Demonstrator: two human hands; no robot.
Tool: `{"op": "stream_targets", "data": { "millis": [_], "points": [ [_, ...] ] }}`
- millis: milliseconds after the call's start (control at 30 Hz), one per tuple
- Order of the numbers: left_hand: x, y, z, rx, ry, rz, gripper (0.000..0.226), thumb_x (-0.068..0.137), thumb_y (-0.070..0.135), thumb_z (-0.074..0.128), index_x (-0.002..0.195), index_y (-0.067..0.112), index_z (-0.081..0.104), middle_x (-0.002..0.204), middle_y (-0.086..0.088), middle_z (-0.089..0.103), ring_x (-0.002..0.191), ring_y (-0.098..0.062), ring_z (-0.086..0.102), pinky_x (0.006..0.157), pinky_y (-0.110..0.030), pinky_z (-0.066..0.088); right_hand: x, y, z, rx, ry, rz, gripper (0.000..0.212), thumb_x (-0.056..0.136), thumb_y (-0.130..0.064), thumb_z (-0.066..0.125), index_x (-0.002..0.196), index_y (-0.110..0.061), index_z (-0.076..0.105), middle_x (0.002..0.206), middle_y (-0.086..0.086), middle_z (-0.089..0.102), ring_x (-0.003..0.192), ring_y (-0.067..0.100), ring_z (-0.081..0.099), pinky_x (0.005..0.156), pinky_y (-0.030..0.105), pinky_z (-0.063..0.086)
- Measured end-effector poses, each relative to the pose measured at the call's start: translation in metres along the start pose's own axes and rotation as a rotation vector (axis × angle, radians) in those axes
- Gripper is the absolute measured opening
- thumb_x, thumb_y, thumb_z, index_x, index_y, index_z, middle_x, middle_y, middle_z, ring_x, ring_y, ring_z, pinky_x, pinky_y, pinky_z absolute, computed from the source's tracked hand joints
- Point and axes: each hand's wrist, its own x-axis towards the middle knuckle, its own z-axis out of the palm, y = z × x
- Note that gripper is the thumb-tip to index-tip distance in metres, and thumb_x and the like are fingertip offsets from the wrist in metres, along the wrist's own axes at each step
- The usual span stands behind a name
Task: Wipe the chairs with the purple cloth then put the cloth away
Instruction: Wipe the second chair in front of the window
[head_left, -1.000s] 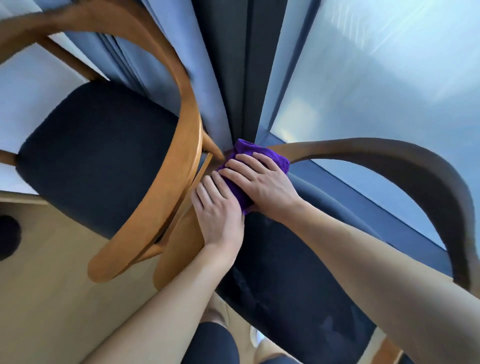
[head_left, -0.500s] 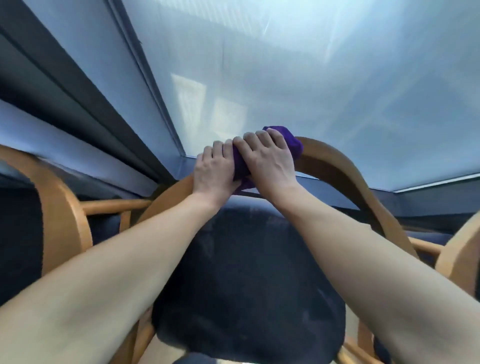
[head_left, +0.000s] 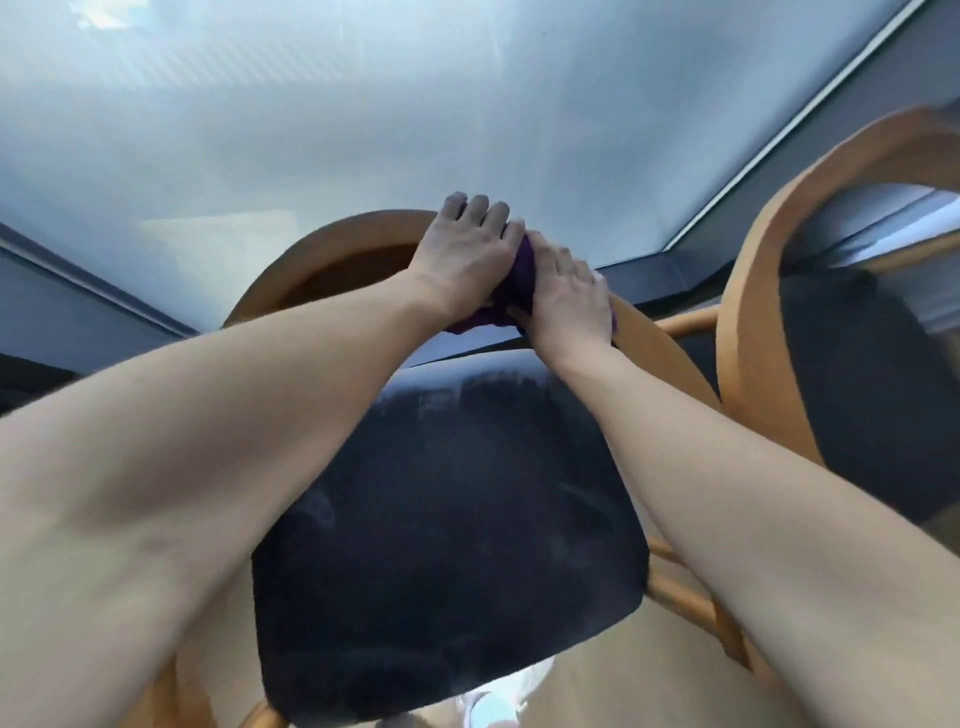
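L hand (head_left: 462, 249) is curling its fingers over the backrest (head_left: 358, 226) top, touching the purple cloth (head_left: 522, 278). R hand (head_left: 569, 296) is gripping the cloth on the rail's right bend. Second chair (head_left: 748, 291) is crowding the right side.

Probably an office or meeting room: two matching bentwood chairs (head_left: 769, 249) with dark upholstered seats (head_left: 441, 519) stand beside a frosted glass wall (head_left: 363, 104) set in a dark frame (head_left: 904, 78).
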Motion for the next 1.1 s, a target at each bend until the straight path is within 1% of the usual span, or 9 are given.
{"op": "stream_targets", "data": {
  "millis": [167,333,400,500,600,700,867,967,1100],
  "points": [
    [0.025,0.069,0.024,-0.001,0.018,0.063,0.087,0.067,0.053,0.079,0.129,0.003,0.045,0.124,-0.017,0.053,0.117,-0.039,0.048,0.111,-0.049,0.027,-0.036,0.05,0.009,-0.143,0.073,0.132,0.061,0.098,-0.026,0.05,0.153,-0.025,0.023,0.152,-0.001,0.035,0.138,0.021,0.035,0.116,0.038,0.023],
    [0.036,0.099,0.029,-0.041,0.008,0.197,0.092,0.067,0.041,0.084,0.139,0.003,0.04,0.13,-0.018,0.05,0.118,-0.04,0.047,0.112,-0.047,0.026,-0.068,0.06,0.01,-0.125,0.139,0.284,0.056,0.101,-0.019,0.04,0.154,-0.018,0.021,0.155,0.006,0.029,0.141,0.027,0.03,0.12,0.042,0.019],
    [0.037,0.111,0.029,-0.048,0.037,0.294,0.082,0.071,0.028,0.08,0.138,0.001,0.042,0.131,-0.018,0.051,0.119,-0.041,0.048,0.111,-0.048,0.026,-0.084,0.064,0.01,-0.117,0.152,0.34,0.055,0.102,-0.017,0.037,0.155,-0.014,0.019,0.158,0.01,0.026,0.145,0.03,0.025,0.122,0.044,0.016],
    [0.031,0.136,0.031,-0.055,0.144,0.429,0.053,0.087,0.018,0.061,0.134,-0.001,0.045,0.13,-0.018,0.053,0.117,-0.041,0.05,0.111,-0.052,0.028,-0.112,0.071,0.009,-0.089,0.151,0.417,0.052,0.104,-0.014,0.026,0.156,-0.01,0.018,0.162,0.013,0.021,0.149,0.032,0.02,0.123,0.046,0.013],
    [0.017,0.166,0.034,-0.055,0.202,0.509,0.058,0.09,0.027,0.06,0.138,-0.002,0.045,0.136,-0.018,0.052,0.123,-0.042,0.048,0.114,-0.054,0.028,-0.147,0.077,0.007,-0.059,0.128,0.471,0.055,0.103,-0.013,0.019,0.157,-0.007,0.014,0.165,0.015,0.014,0.152,0.033,0.012,0.124,0.047,0.011],
    [-0.007,0.204,0.034,-0.095,0.179,0.537,0.071,0.085,0.023,0.071,0.145,-0.001,0.041,0.149,-0.019,0.043,0.139,-0.042,0.037,0.119,-0.056,0.02,-0.191,0.085,0.004,-0.037,0.119,0.537,0.057,0.104,-0.011,0.026,0.158,-0.005,0.007,0.166,0.014,0.007,0.154,0.03,0.007,0.124,0.047,0.01],
    [-0.06,0.258,0.03,-0.148,0.185,0.595,0.063,0.091,0.018,0.068,0.146,0.001,0.042,0.153,-0.02,0.04,0.143,-0.041,0.033,0.119,-0.058,0.022,-0.266,0.086,0.006,-0.061,0.162,0.636,0.067,0.102,-0.011,0.051,0.158,-0.006,0.015,0.165,0.013,0.014,0.153,0.029,0.015,0.123,0.045,0.018],
    [-0.091,0.289,0.033,-0.166,0.199,0.716,0.063,0.094,0.02,0.065,0.149,0.008,0.039,0.155,-0.015,0.038,0.146,-0.036,0.03,0.12,-0.055,0.021,-0.314,0.081,0.011,-0.057,0.158,0.746,0.069,0.1,-0.007,0.051,0.158,-0.004,0.014,0.164,0.018,0.017,0.152,0.031,0.016,0.122,0.047,0.024],
    [-0.118,0.316,0.035,-0.185,0.196,0.804,0.064,0.094,0.022,0.066,0.15,0.011,0.039,0.156,-0.011,0.038,0.147,-0.034,0.029,0.12,-0.054,0.022,-0.354,0.073,0.015,-0.062,0.198,0.862,0.055,0.103,-0.008,0.041,0.155,-0.002,0.023,0.161,0.019,0.024,0.149,0.03,0.028,0.118,0.046,0.032]
  ]
}}
